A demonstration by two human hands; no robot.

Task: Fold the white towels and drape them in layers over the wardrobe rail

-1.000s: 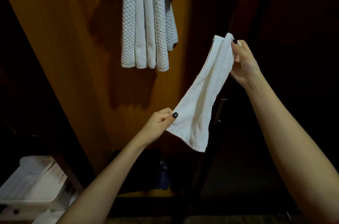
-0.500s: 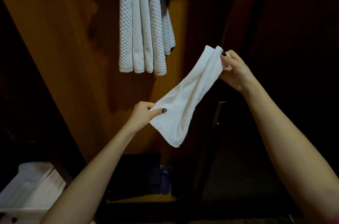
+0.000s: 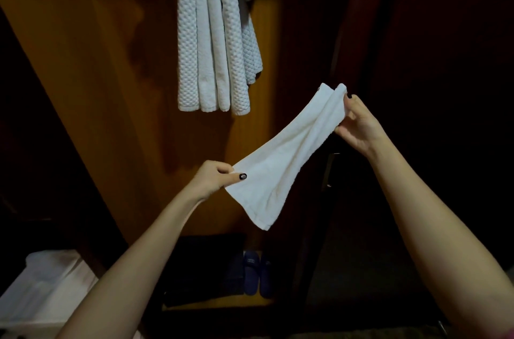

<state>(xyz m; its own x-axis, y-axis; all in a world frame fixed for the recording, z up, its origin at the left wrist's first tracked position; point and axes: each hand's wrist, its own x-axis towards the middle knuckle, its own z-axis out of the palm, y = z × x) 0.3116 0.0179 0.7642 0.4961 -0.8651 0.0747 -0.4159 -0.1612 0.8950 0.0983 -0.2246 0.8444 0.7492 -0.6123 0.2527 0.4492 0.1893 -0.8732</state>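
Note:
A small white towel [image 3: 289,155], folded into a narrow strip, stretches on a slant between my hands in front of the open wardrobe. My left hand [image 3: 212,180] pinches its lower left corner with thumb on top. My right hand [image 3: 358,124] pinches its upper end, up and to the right. Several white waffle-weave towels [image 3: 214,41] hang in layers from above at the top centre; the rail itself is out of view.
The wardrobe's orange wooden wall [image 3: 91,83] runs down the left. A dark door edge with a metal handle [image 3: 328,169] stands right of the towel. Blue slippers [image 3: 257,273] sit on the wardrobe floor. White folded cloth [image 3: 44,288] lies at bottom left.
Both hands and the stretched towel have moved lower and leftward in view, and the strip now lies flatter. The hanging towels show further down the frame.

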